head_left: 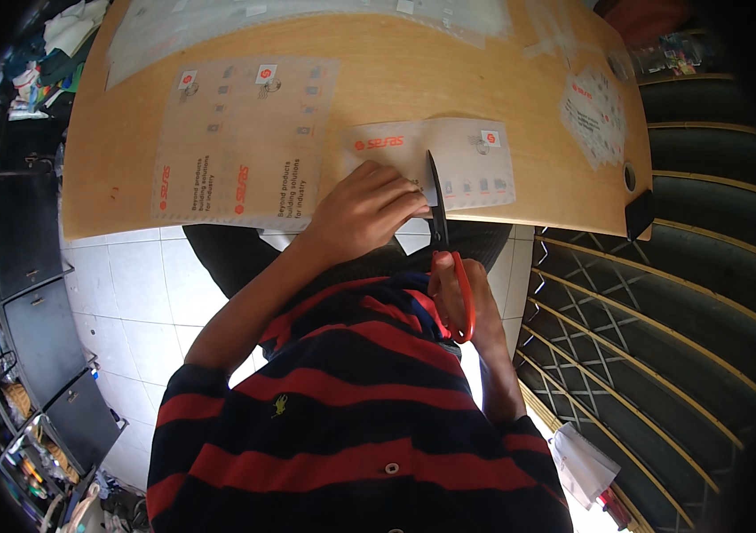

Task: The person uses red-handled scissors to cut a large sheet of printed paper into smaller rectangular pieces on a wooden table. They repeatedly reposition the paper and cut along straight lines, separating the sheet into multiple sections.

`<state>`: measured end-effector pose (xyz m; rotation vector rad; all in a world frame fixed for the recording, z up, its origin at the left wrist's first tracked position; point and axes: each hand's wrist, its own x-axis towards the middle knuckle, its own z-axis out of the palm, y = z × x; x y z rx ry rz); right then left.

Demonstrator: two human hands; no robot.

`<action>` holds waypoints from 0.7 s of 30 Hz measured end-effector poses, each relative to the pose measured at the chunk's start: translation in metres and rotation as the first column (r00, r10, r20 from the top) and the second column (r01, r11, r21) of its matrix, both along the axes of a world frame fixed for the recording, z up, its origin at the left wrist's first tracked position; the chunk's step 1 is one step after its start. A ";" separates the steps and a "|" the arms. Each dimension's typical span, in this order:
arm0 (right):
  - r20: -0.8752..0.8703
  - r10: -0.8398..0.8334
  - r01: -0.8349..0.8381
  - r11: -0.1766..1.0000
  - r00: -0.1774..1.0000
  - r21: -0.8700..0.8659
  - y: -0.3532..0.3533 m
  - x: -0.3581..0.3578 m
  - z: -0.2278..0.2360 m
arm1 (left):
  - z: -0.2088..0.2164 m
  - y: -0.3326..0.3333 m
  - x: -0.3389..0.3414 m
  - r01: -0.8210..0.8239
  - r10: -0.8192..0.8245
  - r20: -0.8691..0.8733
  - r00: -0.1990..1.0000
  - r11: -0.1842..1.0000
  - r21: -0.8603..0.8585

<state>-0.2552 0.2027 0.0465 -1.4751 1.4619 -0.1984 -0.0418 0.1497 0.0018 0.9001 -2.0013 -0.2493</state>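
Note:
A translucent printed plastic sheet (468,160) lies at the table's front edge, just right of centre. My left hand (365,210) is closed on its lower left part, fingers bent and pressed together. My right hand (475,298), just off the table edge, grips the red handles of a pair of scissors (438,204). The dark blade points away from me, its visible length lying over the middle of the sheet close to my left fingertips. Whether the other blade is under the sheet I cannot tell.
Left on the wooden table (538,98) lies a larger printed sheet (249,124). More clear plastic sheeting (307,19) stretches along the far side. A stack of small printed pieces (593,117) rests at the right, near a cable hole (629,176). Dark cabinets (36,302) stand left; a folding metal gate (644,302) is right.

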 end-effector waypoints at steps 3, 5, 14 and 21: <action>0.090 -0.025 0.026 1.000 0.996 -0.006 0.001 0.000 0.001 | -0.001 -0.001 -0.001 0.005 -0.005 -0.010 1.000 1.000 -0.004; 0.094 -0.013 0.015 1.000 0.995 -0.017 -0.001 -0.001 0.002 | -0.003 -0.002 -0.002 0.009 -0.009 -0.021 1.000 1.000 -0.028; 0.058 0.031 -0.028 0.998 0.998 -0.061 -0.012 0.005 0.004 | -0.001 -0.001 0.000 0.001 -0.001 -0.011 1.000 1.000 -0.017; 0.020 0.044 -0.042 0.996 0.999 -0.078 -0.013 0.007 0.002 | -0.001 -0.001 0.000 -0.002 0.002 -0.003 1.000 1.000 -0.019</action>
